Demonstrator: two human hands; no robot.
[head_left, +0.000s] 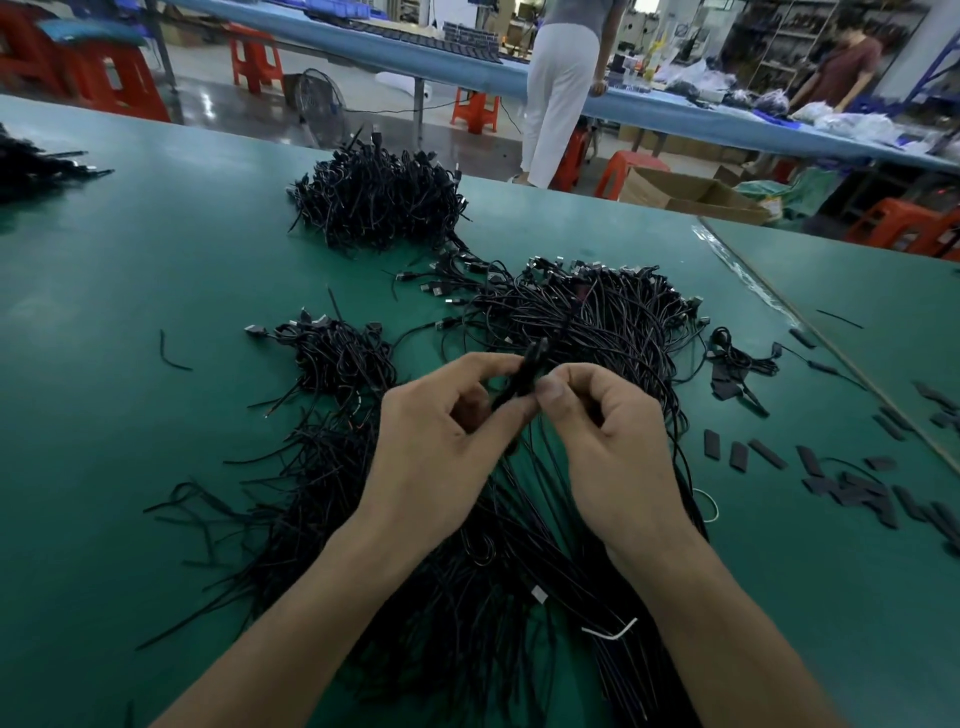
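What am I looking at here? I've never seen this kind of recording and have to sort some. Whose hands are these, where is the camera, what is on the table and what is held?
There is no machine. A person works with bare hands, and the single picture comes from a camera worn on their head, looking forward and down. That is why both forearms reach in from the bottom edge.

The left hand and right hand both pinch a slim black piece, seemingly on a cable end. It is too blurred to say more.

On the green table lie thin black cables: a far heap, a plug-ended heap just beyond the hands, a small bundle to the left, and loose strands under the wrists. Short flat black strips are scattered at the right.
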